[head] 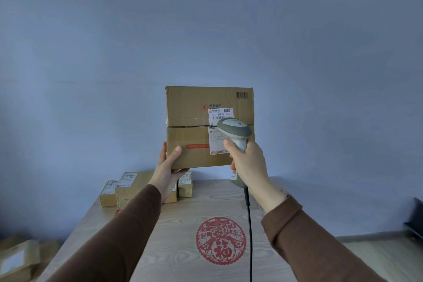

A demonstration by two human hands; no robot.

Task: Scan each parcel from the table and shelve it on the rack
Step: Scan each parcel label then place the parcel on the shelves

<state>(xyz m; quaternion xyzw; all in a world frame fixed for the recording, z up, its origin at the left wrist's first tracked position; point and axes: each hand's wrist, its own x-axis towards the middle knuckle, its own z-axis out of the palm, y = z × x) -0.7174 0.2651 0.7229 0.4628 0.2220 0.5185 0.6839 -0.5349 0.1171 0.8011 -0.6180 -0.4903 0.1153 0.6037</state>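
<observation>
My left hand [168, 168] grips the lower left corner of a brown cardboard parcel [190, 130] and holds it upright above the table, its taped face towards me. A white shipping label [220, 115] sits on the parcel's right half. My right hand [248, 161] grips the handle of a grey barcode scanner [235, 131], whose head points at the label and covers part of it. The scanner's black cable [250, 231] hangs down to the table.
Three smaller cardboard parcels [128, 188] stand at the far left of the wooden table [183, 247], which bears a red paper-cut decal [220, 240]. More parcels [18, 256] lie blurred on the floor at the left. A dark object [415, 220] shows at the right edge.
</observation>
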